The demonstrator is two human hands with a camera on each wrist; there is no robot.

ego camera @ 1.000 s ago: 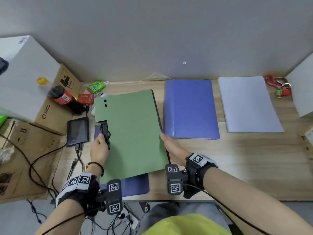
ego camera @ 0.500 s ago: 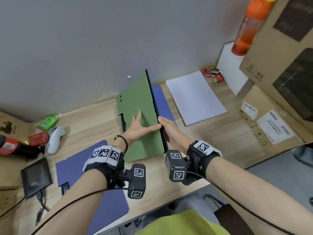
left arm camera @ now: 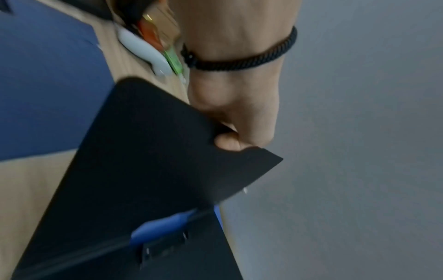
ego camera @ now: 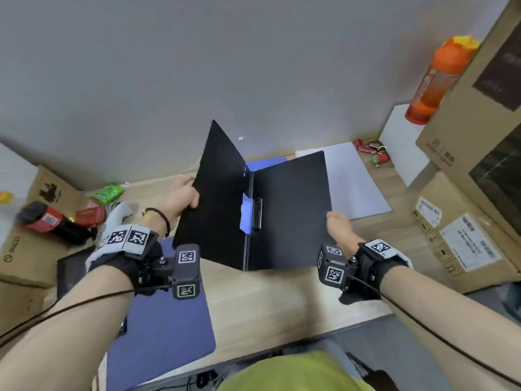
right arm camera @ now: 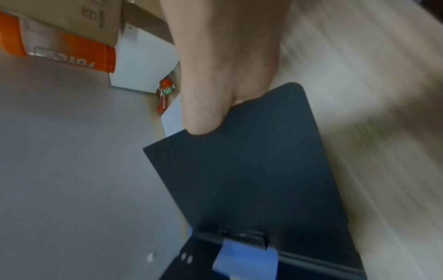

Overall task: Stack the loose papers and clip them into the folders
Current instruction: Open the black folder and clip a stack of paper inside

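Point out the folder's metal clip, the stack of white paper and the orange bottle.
metal clip (ego camera: 256, 213): head view, middle of the clip bar.
stack of white paper (ego camera: 355, 184): head view, bare top sheet.
orange bottle (ego camera: 435, 80): head view, its body.

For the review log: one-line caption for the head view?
Left hand and right hand hold a black-lined folder open above the wooden desk.

blk wrist straps (ego camera: 132, 258) w/ tag markers — cam blocks | yellow-green shirt (ego camera: 293, 372)
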